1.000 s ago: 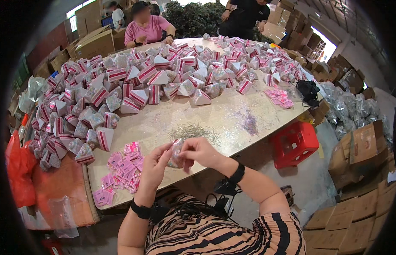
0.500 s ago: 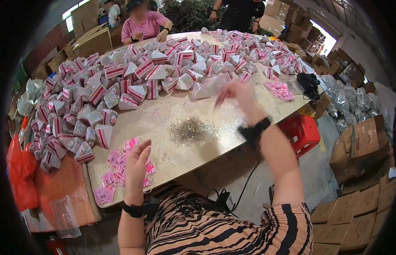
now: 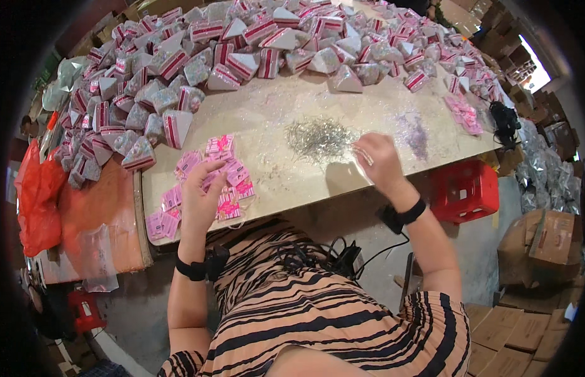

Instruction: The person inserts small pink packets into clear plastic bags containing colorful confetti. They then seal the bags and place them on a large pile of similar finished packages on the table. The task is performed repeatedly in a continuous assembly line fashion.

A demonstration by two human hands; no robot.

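At the far left, a red plastic bag (image 3: 38, 207) is seen hanging beside the table (image 3: 273, 113). Above and behind, a broad heap of wedge-shaped packages (image 3: 173, 63) is spread across the tabletop; each is marked with a dark pink band, on which any print is too small to be read.

The left hand (image 3: 201, 191) is held up from a forearm raised almost vertically, its wrist circled by a black band (image 3: 191, 269). The fingers are loosely bent toward the right, and a modest gap is left between thumb and fingertips. It is placed over the pink cards (image 3: 242, 188), which are scattered at the table's near left edge; whether they are touched cannot be told. Small pale and dark lettering is printed on these cards, with striped patterning on some.

To the right, a pile of silvery tinsel strands (image 3: 319, 138) is laid on the tabletop. Just beside it, the right hand (image 3: 382, 164) is held with the forearm slanted up and leftward, fingers curled and drawn narrowly together; blurred fingertips prevent any held strand from being made out. Farther right, a red stool (image 3: 468, 191) is partly covered by the table edge.
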